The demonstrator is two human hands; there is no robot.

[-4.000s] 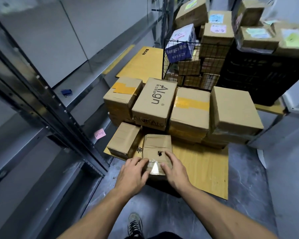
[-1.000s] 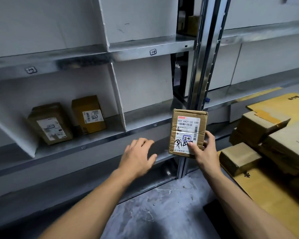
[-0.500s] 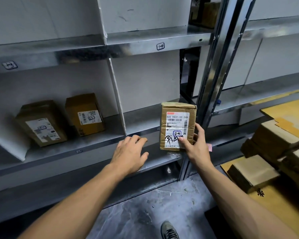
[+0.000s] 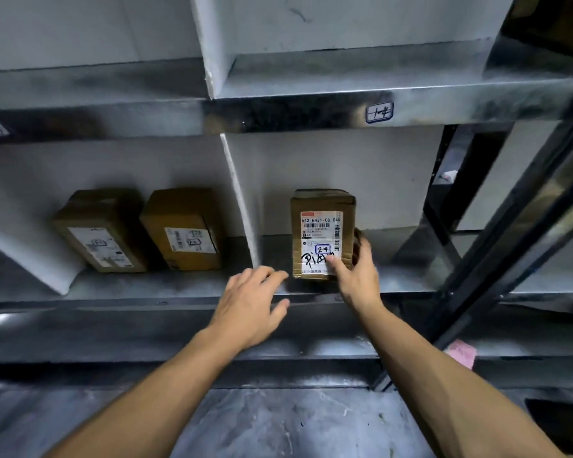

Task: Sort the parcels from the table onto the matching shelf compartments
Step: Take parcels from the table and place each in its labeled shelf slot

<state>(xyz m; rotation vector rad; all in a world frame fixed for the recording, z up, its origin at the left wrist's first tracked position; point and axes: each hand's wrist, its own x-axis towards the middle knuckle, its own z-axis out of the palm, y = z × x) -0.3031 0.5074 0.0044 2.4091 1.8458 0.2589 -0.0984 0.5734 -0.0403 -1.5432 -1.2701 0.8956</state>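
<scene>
A small cardboard parcel with a white label marked "24" stands upright on the metal shelf, in the compartment right of a white divider. My right hand grips its lower right corner, thumb on the label. My left hand hovers just left of the parcel at the shelf's front edge, fingers apart, holding nothing. Two other labelled parcels, one at left and one beside it, lean in the compartment left of the divider.
A shelf above carries a small handwritten tag on its front lip. A dark steel upright runs diagonally at the right. A pink note is stuck on a lower ledge. Grey floor lies below.
My right hand has carried the parcel forward and up, from in front of the shelf edge into the compartment. My left hand followed alongside it. The view has closed in on the shelf.
</scene>
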